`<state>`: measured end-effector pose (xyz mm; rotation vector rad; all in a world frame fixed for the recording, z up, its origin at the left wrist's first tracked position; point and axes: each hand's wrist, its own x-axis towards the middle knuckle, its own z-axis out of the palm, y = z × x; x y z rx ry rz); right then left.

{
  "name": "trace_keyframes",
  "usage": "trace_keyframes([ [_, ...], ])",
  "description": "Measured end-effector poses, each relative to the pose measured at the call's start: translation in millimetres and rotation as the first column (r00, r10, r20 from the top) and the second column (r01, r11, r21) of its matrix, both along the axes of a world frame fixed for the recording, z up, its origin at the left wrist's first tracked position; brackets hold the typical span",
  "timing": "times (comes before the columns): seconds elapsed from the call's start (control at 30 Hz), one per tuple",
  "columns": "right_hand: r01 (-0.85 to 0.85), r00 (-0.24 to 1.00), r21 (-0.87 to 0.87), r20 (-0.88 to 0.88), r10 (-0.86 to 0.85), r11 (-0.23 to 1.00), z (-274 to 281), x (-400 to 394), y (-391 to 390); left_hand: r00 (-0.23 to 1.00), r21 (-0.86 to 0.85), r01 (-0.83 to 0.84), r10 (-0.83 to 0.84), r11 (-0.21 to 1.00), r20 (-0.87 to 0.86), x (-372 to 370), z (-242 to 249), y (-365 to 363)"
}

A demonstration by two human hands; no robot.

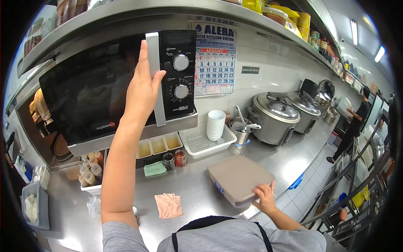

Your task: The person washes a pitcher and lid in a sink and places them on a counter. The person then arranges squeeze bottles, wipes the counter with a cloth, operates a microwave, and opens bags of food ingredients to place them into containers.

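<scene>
My left hand (143,90) is raised to the silver door handle (151,54) of a black microwave (94,88). Its index finger points up along the handle and the thumb crosses to the right side; the other fingers are mostly hidden. Two round dials sit on the control panel (178,75) beside it, and the door is closed. Lower right, my right hand (265,197) grips the near right corner of a flat plastic container (241,178) with a brownish lid. That container is slightly tilted at the front edge of the steel counter (193,185).
A folded peach cloth (168,205) and a green cloth (155,169) lie on the counter. Behind are jars (180,158), a white basket (197,145) with stacked cups (215,125), and large cookers (275,118). Squeeze bottles (90,170) stand left. A person (357,119) stands farther right.
</scene>
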<state>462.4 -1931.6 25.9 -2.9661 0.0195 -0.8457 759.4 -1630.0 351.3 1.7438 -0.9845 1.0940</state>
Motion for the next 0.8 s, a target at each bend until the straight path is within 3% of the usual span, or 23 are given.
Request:
trace_keyframes([
  [0.07,0.004,0.999,-0.038,-0.037,-0.005,0.999,-38.5,-10.9,-4.2,0.986,-0.01,-0.133,0.133,0.991,0.102,3.7,-2.7,-1.3],
  [0.2,0.058,0.991,-0.123,-0.117,-0.072,0.991,-80.5,-13.4,-7.5,0.989,0.0,-0.126,0.126,0.992,0.083,3.0,-0.5,-1.6],
  [0.27,-0.095,0.981,0.029,-0.169,0.099,0.995,-51.6,3.5,-3.8,0.988,-0.003,-0.119,0.118,0.993,0.103,3.7,-1.8,-1.4],
  [0.3,-0.191,0.967,0.068,-0.159,0.2,0.979,-22.0,21.2,3.4,0.987,-0.002,-0.122,0.121,0.993,0.106,3.7,-1.5,-0.7],
  [0.37,-0.32,0.947,-0.012,-0.033,0.319,0.947,52.3,69.9,9.9,0.999,0.011,-0.052,0.052,0.999,-0.001,2.5,-0.6,-0.7],
  [0.4,-0.385,0.9,-0.087,0.183,0.395,0.919,101.5,98.5,13.3,0.999,0.014,-0.046,0.045,0.999,0.004,1.8,0.4,-0.9],
  [0.47,-0.387,0.656,-0.312,0.568,0.497,0.868,218.8,134.0,32.9,0.997,0.019,-0.073,0.073,0.997,-0.001,0.9,0.8,-0.7],
  [0.5,-0.291,0.54,-0.404,0.679,0.497,0.867,267.7,143.4,41.9,0.995,0.019,-0.092,0.092,0.996,0.027,0.0,0.8,-1.4],
  [0.53,-0.307,0.4,-0.381,0.78,0.481,0.872,314.5,151.3,58.2,0.996,0.026,-0.086,0.085,0.996,0.032,-1.1,1.6,-2.4],
  [0.57,-0.29,0.293,-0.468,0.787,0.543,0.835,360.6,163.0,67.8,0.995,0.032,-0.092,0.091,0.995,0.029,-2.2,2.0,-2.3],
  [0.6,-0.344,0.3,-0.455,0.776,0.555,0.821,398.2,179.3,73.0,0.995,0.039,-0.101,0.1,0.994,0.024,-2.9,2.1,-1.5],
  [0.63,-0.262,0.3,-0.498,0.772,0.56,0.827,434.4,198.8,75.5,0.992,0.036,-0.114,0.112,0.993,0.063,-0.6,1.4,-1.6],
  [0.7,-0.195,0.418,-0.39,0.797,0.436,0.9,491.1,234.8,83.5,0.989,0.034,-0.137,0.135,0.99,0.058,-2.0,1.2,-2.6],
  [0.8,-0.129,0.416,-0.319,0.842,0.343,0.939,526.1,276.8,78.5,0.988,0.036,-0.148,0.146,0.988,0.042,-3.6,1.2,-2.6],
])
